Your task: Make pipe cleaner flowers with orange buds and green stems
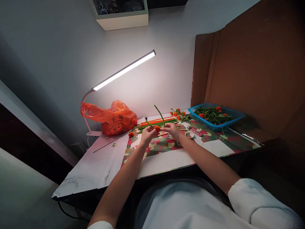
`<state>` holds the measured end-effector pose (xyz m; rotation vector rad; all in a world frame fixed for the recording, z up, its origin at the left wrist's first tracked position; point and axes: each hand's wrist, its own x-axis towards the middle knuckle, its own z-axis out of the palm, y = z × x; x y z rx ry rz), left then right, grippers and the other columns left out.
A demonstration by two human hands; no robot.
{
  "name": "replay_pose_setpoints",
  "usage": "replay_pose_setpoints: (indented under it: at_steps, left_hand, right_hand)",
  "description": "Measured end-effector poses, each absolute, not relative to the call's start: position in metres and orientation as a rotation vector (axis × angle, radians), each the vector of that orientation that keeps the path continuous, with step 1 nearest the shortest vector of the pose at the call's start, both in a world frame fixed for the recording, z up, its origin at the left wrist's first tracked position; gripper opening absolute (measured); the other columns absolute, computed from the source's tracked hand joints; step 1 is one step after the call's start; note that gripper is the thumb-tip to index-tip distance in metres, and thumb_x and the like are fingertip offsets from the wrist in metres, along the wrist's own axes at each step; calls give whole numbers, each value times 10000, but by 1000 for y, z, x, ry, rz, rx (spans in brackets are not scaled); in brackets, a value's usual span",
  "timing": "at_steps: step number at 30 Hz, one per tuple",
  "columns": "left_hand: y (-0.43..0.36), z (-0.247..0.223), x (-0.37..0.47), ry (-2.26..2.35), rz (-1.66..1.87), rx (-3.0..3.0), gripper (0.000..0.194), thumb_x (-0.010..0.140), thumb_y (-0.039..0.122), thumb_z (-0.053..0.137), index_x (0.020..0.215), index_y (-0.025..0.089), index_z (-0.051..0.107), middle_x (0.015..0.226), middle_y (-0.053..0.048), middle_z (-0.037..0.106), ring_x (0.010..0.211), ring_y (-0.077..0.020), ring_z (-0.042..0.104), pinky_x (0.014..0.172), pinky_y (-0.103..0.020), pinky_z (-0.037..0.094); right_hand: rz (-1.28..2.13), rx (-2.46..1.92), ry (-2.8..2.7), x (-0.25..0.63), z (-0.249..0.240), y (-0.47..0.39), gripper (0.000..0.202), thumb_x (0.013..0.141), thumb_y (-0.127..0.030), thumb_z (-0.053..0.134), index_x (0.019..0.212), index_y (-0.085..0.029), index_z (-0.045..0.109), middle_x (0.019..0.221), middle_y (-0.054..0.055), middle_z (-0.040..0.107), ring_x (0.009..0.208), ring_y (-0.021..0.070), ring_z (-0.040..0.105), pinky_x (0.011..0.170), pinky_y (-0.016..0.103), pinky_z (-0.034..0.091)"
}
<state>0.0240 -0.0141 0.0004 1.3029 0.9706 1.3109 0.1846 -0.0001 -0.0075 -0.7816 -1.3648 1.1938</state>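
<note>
My left hand [148,135] pinches an orange fluffy flower head [157,128], with a short green piece [150,124] sticking up beside its fingers. Close against the flower's right side, my right hand [172,130] is closed on a green pipe cleaner [160,115] that curves upward. Whether the pipe cleaner joins the flower is too small to tell. Behind both hands lie green pipe cleaners [170,121] and orange pipe cleaners [152,121]. A second orange flower head [131,135] rests left of my left hand. A roll of tape [190,135] and pink-handled scissors [195,131] lie right of my right hand.
An orange plastic bag [116,119] stands at the back left under a lit lamp [125,70]. Orange flowers [177,113] lie near the wall, beside a blue basket [215,127] of greenery and flowers. Cardboard [247,73] rises on the right. A thin dark stick [106,145] lies at left.
</note>
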Motion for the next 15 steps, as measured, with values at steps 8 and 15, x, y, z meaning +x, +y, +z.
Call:
replay_pose_setpoints:
  at_steps: [8,15]
  left_hand:
    - [-11,-1,21,942,1343,1171,294,642,384,738,780,144,640,700,-30,671,641,-143,644,680,-295,530]
    - [-8,0,18,747,1200,953,175,704,284,700,816,164,641,866,-53,686,811,-150,632,694,-244,499]
  right_hand:
    - [1338,-766,-1277,187,-10,4,367,498,-362,808,507,-178,491,572,-28,547,618,118,515,625,271,357]
    - [1508,-623,-1158,187,-12,7,374,493,-332,848,588,-178,521,669,-30,598,689,112,559,699,268,400]
